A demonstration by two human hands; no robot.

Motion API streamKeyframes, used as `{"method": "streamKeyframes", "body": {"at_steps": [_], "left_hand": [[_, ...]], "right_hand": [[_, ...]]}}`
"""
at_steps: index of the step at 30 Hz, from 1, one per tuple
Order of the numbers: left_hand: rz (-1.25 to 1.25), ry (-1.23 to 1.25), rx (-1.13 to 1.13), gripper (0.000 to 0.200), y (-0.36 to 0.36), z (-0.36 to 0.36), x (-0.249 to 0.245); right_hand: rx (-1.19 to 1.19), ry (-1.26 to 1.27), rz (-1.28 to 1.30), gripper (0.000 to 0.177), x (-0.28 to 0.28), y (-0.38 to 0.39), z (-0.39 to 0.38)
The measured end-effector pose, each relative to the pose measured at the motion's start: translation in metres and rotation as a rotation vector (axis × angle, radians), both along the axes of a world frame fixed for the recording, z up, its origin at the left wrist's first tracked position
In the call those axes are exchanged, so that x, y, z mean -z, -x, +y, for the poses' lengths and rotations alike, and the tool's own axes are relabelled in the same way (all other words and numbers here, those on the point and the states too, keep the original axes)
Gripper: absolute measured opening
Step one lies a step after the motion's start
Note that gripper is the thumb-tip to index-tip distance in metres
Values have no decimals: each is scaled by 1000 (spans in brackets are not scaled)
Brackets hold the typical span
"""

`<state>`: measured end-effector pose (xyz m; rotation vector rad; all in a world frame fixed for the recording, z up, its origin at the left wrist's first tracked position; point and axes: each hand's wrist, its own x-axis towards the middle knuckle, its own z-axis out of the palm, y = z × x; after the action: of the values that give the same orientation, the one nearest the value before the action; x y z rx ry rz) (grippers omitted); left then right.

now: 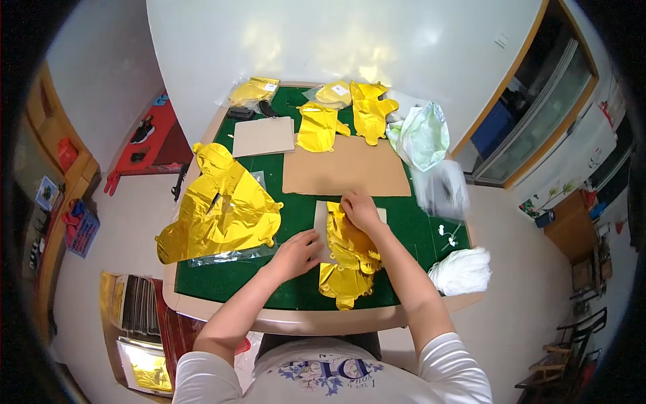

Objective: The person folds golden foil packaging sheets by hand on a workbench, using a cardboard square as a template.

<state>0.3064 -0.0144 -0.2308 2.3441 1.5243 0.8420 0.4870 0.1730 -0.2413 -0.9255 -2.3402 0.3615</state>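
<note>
In the head view, the largest thing before you is a table (235,320) with a smooth, pale rounded rim and a dark green, cloth-like top. On its left side spreads a big sheet of shiny gold foil (232,215), crinkled, with rounded lobes and small tabs along its edge; clear plastic film (232,256) shows beneath it. A flat brown cardboard sheet (346,168), roughly rectangular, lies across the middle.

Nearest you is the crumpled gold foil piece (344,246), creased and scalloped, lying partly over a small greyish card (321,225), its lower part hanging past the card's near edge. Your right hand (362,210) is at the foil's upper end, fingers bent and drawn close together against it; whether they pinch it, you cannot tell from here. Your left hand (296,256) has its fingers loosely curled and a little apart, the tips by the card's left edge; nothing shows in its grasp.

At the far right sits a crumpled, pale green and white plastic bag (420,138), with a cloudy clear bag (441,190) below it. Matte greyish-beige cardboard (264,137) lies at the far left. Two smaller lobed foil shapes (317,126) stand out beyond the brown sheet. A soft, folded white bundle (461,272) rests at the right corner, and behind lie two glossy packets (254,90) with white labels.
</note>
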Motion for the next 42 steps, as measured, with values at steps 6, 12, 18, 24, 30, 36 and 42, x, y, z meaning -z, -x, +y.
{"method": "streamKeyframes", "body": {"at_steps": [6,12,18,24,30,36,42], "left_hand": [[48,-43,-54,32,-4,2,6],[-32,24,-32,31,3,-15,-22],[136,-37,97,45,-9,-53,-14],[102,-192,184,46,-21,-49,0],[77,-287,227,37,-30,-44,7],[-21,-303,124,31,-46,-37,-4],[-3,-242,158,22,-51,-49,10]], "right_hand": [[15,-105,61,11,7,-3,-17],[34,-218,94,16,10,-3,-23],[61,-178,66,19,15,-2,-23],[51,-196,63,19,17,-3,-21],[54,-207,61,18,17,-2,-21],[38,-213,81,18,16,-2,-19],[36,-212,65,19,12,-1,-22]]}}
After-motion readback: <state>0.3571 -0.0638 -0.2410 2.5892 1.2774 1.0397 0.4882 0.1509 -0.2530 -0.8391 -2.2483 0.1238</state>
